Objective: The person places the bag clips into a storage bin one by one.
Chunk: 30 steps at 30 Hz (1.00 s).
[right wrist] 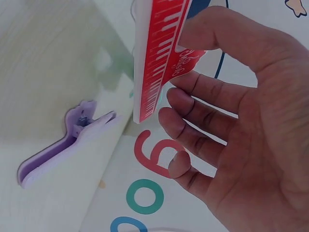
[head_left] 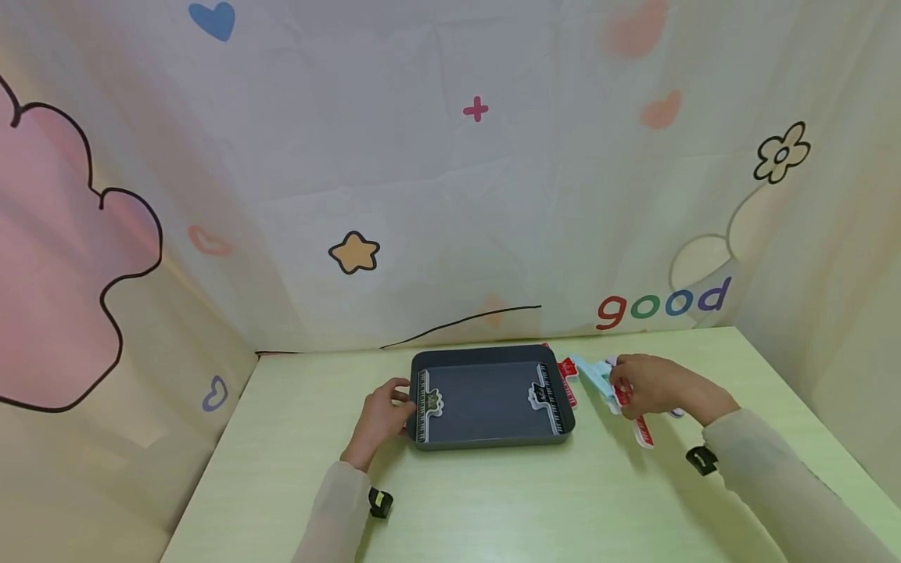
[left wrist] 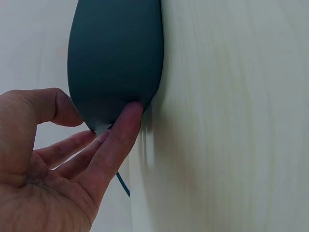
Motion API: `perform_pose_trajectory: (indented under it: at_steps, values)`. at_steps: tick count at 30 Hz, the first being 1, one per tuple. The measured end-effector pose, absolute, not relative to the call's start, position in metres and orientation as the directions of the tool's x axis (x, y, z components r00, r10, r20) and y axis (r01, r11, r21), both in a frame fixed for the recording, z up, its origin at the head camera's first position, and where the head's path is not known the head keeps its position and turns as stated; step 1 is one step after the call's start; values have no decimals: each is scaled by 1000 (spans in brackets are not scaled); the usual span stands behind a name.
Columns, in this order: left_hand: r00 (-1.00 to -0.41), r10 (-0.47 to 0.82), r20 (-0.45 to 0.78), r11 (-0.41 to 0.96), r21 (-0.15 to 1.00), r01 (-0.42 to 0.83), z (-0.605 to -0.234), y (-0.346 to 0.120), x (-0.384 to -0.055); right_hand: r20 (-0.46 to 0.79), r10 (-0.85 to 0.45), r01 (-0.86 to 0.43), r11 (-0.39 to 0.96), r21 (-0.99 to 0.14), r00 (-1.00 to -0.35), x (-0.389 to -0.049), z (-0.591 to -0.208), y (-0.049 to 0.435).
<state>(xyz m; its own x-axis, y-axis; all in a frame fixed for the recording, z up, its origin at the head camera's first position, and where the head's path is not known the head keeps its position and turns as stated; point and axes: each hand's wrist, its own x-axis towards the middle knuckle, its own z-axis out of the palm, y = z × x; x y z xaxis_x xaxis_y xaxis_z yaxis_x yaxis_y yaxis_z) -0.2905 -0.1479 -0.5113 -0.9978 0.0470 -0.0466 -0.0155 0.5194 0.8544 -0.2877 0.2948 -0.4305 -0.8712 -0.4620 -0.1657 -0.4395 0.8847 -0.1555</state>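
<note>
A dark grey rectangular tray [head_left: 486,445] stands on the table, and my left hand [head_left: 383,410] holds its left side. In the left wrist view, the thumb and fingers pinch the tray's end wall [left wrist: 113,58]. Inside the tray lie two black-and-white piano-key clips, one along the left side [head_left: 424,407] and one along the right [head_left: 553,399]. My right hand [head_left: 655,387] pinches a red piano-key clip [right wrist: 161,58] between thumb and fingers, right of the tray. A light blue clip [head_left: 595,378] is beside those fingers.
Another red clip [head_left: 568,369] lies against the tray's right outer side. A purple clip [right wrist: 72,137] lies on the table near the right hand. Behind the table hangs a printed curtain [head_left: 422,172].
</note>
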Motion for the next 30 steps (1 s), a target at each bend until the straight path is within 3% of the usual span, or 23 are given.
perform_pose_trajectory:
  at_steps: [15, 30]
  values:
    - [-998, 55, -32, 525, 851, 2, -512, -148, -290, -171, -424, -403, 903, -146, -889, -283, -413, 285]
    - [-998, 52, -33, 524, 852, -1, -512, -148, -291, -111, -467, -460, 884, -81, -877, -278, -389, 260]
